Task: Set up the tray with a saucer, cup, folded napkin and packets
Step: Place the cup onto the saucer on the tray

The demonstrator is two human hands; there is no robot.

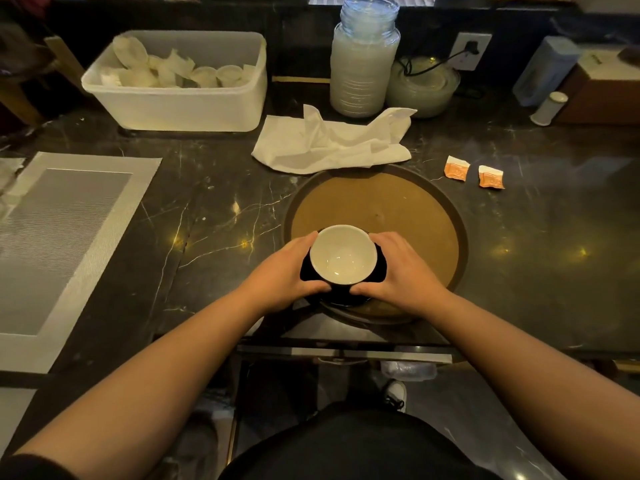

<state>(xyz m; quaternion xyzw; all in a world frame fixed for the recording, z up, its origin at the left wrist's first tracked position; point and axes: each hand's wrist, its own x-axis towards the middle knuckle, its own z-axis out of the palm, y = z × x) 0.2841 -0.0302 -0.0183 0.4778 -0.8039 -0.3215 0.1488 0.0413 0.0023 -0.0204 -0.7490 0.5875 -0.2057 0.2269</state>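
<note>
- The round brown tray sat on the dark marble counter, most of its surface bare.
- The white napkin lay crumpled and unfolded just behind the tray, one edge touching the rim; folding it looked like a step left to do.
- The cup, white inside and dark outside, stood upright at the tray's near edge on what seemed a dark saucer, mostly hidden.
- The left hand and right hand cupped its sides, fingers pressed together.
- Two orange packets waited on the counter right of the tray.
</note>
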